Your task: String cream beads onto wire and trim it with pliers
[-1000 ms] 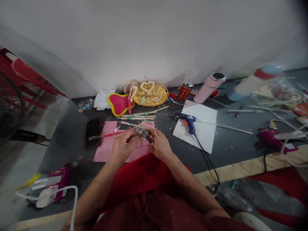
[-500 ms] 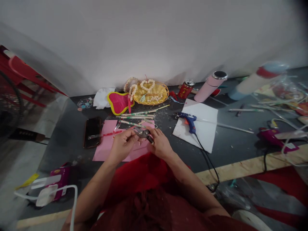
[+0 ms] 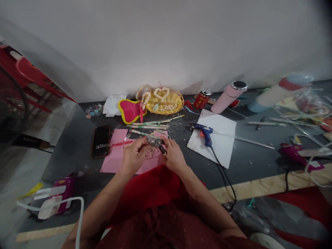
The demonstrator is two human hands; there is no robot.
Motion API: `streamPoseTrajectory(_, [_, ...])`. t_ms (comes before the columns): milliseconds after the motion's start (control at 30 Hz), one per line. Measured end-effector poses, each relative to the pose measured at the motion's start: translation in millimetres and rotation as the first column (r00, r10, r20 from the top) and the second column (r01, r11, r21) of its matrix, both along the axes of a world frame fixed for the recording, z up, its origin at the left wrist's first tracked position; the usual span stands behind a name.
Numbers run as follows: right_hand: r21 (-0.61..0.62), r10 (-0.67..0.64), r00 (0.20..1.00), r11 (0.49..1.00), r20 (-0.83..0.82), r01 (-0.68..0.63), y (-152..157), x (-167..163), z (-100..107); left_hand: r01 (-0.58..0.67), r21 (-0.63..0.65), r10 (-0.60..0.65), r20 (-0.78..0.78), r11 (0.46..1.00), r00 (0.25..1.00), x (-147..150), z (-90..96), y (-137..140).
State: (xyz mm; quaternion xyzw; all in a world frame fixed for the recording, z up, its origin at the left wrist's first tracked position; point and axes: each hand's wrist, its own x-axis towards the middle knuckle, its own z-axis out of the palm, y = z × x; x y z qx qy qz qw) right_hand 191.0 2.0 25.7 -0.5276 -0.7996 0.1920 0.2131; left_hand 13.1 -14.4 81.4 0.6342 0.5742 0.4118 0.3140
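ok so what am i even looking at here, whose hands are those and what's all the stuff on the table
This is one view from a camera worn on a person's head, looking down at their own bare hands. The right hand grips small metal cutters; the left hand pinches something too small to tell at the blades. Both work over a pink sheet on a dark table. Around them lie a black phone, a blue glue gun on white paper, a yellow basket with bead hearts, a red can and a pink flask.
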Motion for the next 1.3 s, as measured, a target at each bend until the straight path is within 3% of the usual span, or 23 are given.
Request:
streamPoseTrajectory(167, [-0.01,0.013,0.999,1.0,0.045,-0.012,-1,1,4,0.09,-0.055,-0.083,0.118,0.994,0.989,-4,5.2,3])
streamPoseTrajectory(300, [-0.025,0.043,0.999,0.999,0.001,-0.043,-2,1,7,0.216,-0.197,-0.146,0.316,0.956,0.937,-11,2.5,6])
streamPoseTrajectory(400, [-0.023,0.059,0.998,0.998,-0.025,-0.06,-2,1,6,0.249,-0.233,-0.143,0.395,0.94,0.907,-13,1.0,6])
streamPoseTrajectory(667, [-0.022,0.068,0.997,0.997,-0.026,-0.069,-1,0,3,0.287,-0.266,-0.184,0.352,0.92,0.918,-13,9.9,7])
streamPoseTrajectory(1000, [-0.022,0.022,0.992,0.999,-0.123,-0.025,-4,1,5,0.227,-0.233,-0.15,0.306,0.946,0.94,-6,9.9,8])
streamPoseTrajectory(1200, [-0.023,0.013,0.994,1.0,-0.107,-0.016,-2,-1,-3,0.125,-0.078,-0.112,0.153,0.989,0.982,-2,7.7,7])
streamPoseTrajectory(1300, [-0.001,-0.015,0.982,1.0,-0.187,0.015,-1,-3,-6,0.096,-0.063,-0.087,0.126,0.993,0.988,-3,6.1,8])
